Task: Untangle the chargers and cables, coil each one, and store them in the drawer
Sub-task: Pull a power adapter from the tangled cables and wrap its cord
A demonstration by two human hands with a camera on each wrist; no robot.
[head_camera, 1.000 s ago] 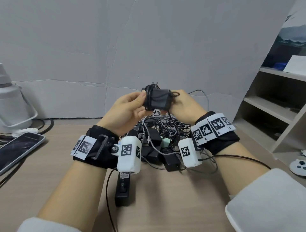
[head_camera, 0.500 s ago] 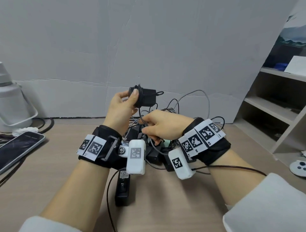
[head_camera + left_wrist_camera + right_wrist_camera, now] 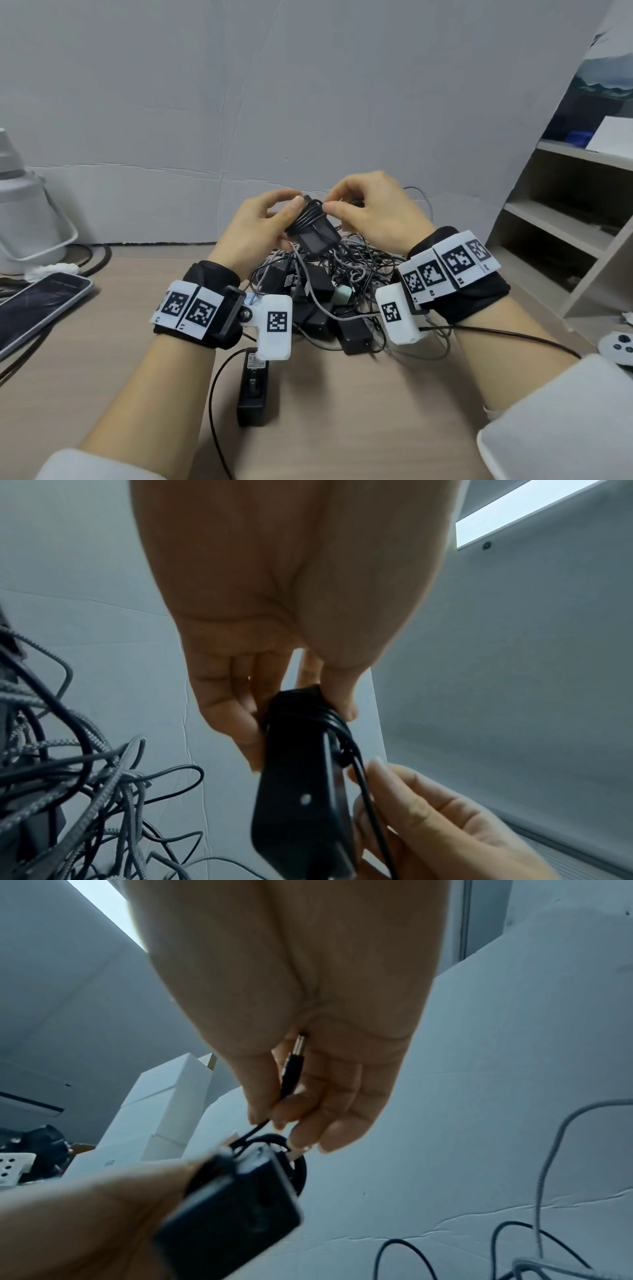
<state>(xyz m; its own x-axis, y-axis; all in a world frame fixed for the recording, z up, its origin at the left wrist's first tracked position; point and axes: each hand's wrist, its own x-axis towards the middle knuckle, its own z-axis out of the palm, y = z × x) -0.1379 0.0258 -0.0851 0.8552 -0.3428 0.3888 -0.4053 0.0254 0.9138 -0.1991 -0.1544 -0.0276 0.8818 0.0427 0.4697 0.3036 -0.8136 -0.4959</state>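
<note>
My left hand (image 3: 263, 226) grips a black charger brick (image 3: 317, 236) with its thin black cable wound round it, held above the pile. In the left wrist view the same brick (image 3: 298, 791) sits between my thumb and fingers. My right hand (image 3: 370, 212) pinches the free end of that cable; its barrel plug (image 3: 293, 1066) lies against my palm, and the cable runs down to the brick (image 3: 236, 1215). A tangle of black chargers and grey braided cables (image 3: 329, 291) lies on the wooden desk (image 3: 359, 411) under both hands.
A black power strip (image 3: 254, 387) lies near the front. A phone (image 3: 37, 305) and a white appliance (image 3: 24, 226) stand at the left. Open shelves (image 3: 561, 226) rise at the right, with a white controller (image 3: 616, 347) below. A grey wall backs the desk.
My right hand has come up from the pile to the brick and now pinches the cable end. The left hand has lowered and tilted the wrapped brick.
</note>
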